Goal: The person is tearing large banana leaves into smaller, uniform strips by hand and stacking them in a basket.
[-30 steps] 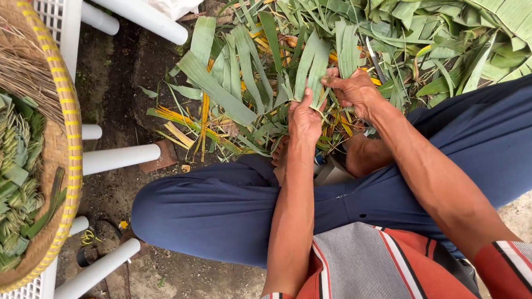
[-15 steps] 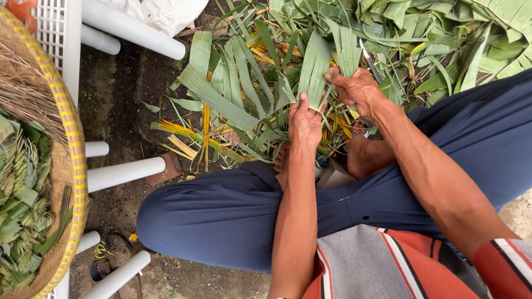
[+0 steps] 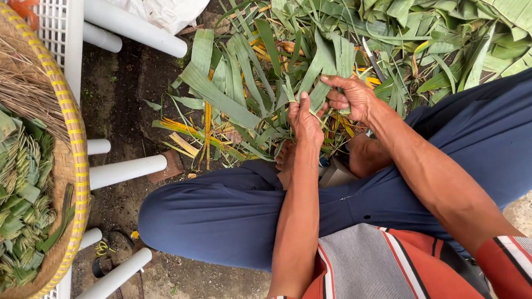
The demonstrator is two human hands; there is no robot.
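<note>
I sit with my legs in blue trousers over a heap of long green leaf strips (image 3: 238, 89) on the ground. My left hand (image 3: 305, 121) pinches a green leaf strip (image 3: 322, 78) near its lower end. Just to its right, my right hand (image 3: 350, 95) grips the same strip from the other side, fingers curled around it. The strip's far end fans upward over the heap. Both forearms reach forward between my knees.
A round woven basket (image 3: 75, 155) with a yellow rim sits at the left on a white plastic chair (image 3: 126, 170), holding folded green leaf pieces (image 3: 10, 190) and dry fibres. Broad banana leaves (image 3: 478, 1) lie at the upper right. Dirt ground shows under the chair.
Both hands have shifted slightly on the leaf strip, the right one moving a little away from the left. The view has drifted, showing more of the basket.
</note>
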